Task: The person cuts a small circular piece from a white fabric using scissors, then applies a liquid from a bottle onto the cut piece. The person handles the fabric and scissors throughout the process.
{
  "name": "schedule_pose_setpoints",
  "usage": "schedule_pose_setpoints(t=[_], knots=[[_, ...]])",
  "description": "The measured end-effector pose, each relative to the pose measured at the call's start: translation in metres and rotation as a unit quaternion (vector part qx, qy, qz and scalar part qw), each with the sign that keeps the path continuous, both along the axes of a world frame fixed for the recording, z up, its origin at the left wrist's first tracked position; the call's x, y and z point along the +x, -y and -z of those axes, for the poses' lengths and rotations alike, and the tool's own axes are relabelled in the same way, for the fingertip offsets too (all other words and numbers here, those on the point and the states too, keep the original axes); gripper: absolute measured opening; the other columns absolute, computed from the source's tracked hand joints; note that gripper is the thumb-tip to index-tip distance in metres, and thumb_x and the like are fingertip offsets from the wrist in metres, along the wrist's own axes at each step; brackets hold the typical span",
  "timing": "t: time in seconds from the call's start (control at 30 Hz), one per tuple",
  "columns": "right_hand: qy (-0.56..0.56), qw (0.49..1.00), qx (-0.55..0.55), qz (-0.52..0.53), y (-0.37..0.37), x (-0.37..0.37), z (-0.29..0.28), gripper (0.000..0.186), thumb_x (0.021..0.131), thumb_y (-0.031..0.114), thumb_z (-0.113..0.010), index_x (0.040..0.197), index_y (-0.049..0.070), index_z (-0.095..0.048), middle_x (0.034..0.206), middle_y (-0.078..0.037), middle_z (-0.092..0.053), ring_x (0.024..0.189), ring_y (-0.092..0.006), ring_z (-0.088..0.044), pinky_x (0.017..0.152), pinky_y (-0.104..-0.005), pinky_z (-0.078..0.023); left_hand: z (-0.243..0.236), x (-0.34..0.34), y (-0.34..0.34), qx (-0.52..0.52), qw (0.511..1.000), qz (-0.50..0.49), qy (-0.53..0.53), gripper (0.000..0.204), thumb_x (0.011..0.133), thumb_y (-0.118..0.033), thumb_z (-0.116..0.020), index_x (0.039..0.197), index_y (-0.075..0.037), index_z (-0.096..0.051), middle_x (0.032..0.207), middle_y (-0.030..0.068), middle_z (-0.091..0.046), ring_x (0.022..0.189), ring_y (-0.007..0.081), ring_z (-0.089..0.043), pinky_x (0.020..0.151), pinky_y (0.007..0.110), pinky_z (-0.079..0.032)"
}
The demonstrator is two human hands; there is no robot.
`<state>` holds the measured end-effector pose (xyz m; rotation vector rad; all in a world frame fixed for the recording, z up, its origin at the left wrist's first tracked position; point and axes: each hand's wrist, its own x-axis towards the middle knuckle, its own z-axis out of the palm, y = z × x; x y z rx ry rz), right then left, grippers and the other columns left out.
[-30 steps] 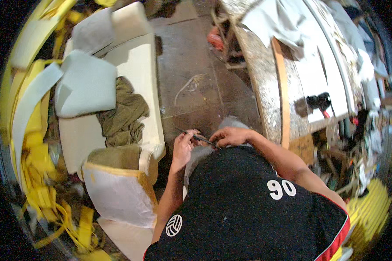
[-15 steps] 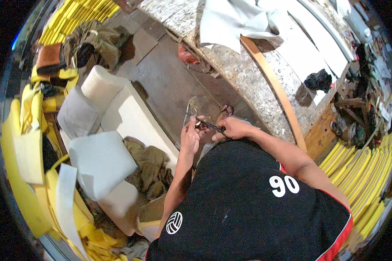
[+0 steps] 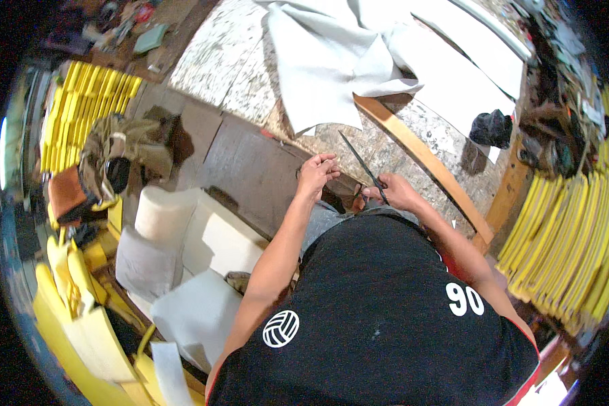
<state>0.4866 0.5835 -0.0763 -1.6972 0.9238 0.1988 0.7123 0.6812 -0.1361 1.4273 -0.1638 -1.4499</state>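
In the head view my right hand (image 3: 396, 193) is closed on a long, thin dark tool, likely scissors (image 3: 362, 162), whose tip points up toward the table's near edge. My left hand (image 3: 318, 176) is to the left of the tool, fingers apart and slightly curled, nothing visible held. Just beyond both hands is a worn, paint-spotted worktable (image 3: 213, 64) with draped pale fabric (image 3: 318, 68), a long wooden strip (image 3: 426, 166) and a black bundle (image 3: 492, 125) on it.
A cream upholstered piece (image 3: 213, 233) with a pale blue foam block (image 3: 189, 314) sits at lower left, beside yellow foam offcuts (image 3: 68, 325). Stacked yellow foam (image 3: 548, 250) stands at right, more (image 3: 84, 108) at upper left, near a brown fabric heap (image 3: 132, 145).
My view has swung toward the worktable, with the sofa piece now lower in the picture. My left hand has come off the dark tool, which now points up from my right hand.
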Motion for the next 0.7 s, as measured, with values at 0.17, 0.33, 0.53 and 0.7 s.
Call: schedule_pose_setpoints(t=[0.17, 0.33, 0.53, 0.7], knots=[[-0.08, 0.99, -0.048, 0.107, -0.002, 0.0, 0.023, 0.057, 0.077, 0.055, -0.072, 0.077, -0.002, -0.066, 0.07, -0.021, -0.064, 0.067, -0.0302, -0.064, 0.065, -0.0439, -0.048, 0.017, 0.034, 0.069, 0.014, 0.987, 0.141, 0.075, 0.021, 0.092, -0.007, -0.059, 0.111, 0.001, -0.057, 0.085, 0.0073, -0.065, 0.071, 0.0134, -0.061, 0.065, 0.024, -0.051], [-0.135, 0.963, -0.043, 0.229, -0.017, 0.032, 0.02, 0.059, 0.076, 0.056, -0.072, 0.075, -0.003, -0.065, 0.068, -0.021, -0.064, 0.067, -0.0322, -0.063, 0.066, -0.0449, -0.048, 0.016, 0.062, 0.124, -0.036, 0.91, 0.302, 0.283, 0.017, 0.083, -0.009, -0.066, 0.097, -0.001, -0.069, 0.078, 0.0077, -0.068, 0.068, 0.0136, -0.063, 0.063, 0.027, -0.05], [-0.146, 0.941, -0.039, 0.302, -0.033, 0.056, 0.016, 0.05, 0.08, 0.046, -0.073, 0.08, -0.003, -0.067, 0.065, -0.016, -0.062, 0.064, -0.0241, -0.06, 0.062, -0.0417, -0.046, 0.035, 0.073, 0.17, -0.095, 0.823, 0.378, 0.413, 0.018, 0.083, -0.013, -0.061, 0.096, -0.004, -0.068, 0.093, 0.0175, -0.069, 0.089, 0.0332, -0.066, 0.079, 0.042, -0.051], [-0.142, 0.928, -0.019, 0.343, -0.034, 0.048, 0.026, 0.05, 0.079, 0.046, -0.073, 0.084, -0.003, -0.068, 0.07, -0.019, -0.064, 0.069, -0.028, -0.062, 0.066, -0.0422, -0.047, 0.043, 0.067, 0.176, -0.238, 0.767, 0.348, 0.484, 0.009, 0.084, -0.008, -0.059, 0.089, -0.001, -0.061, 0.089, 0.0176, -0.062, 0.088, 0.0366, -0.06, 0.078, 0.045, -0.048]])
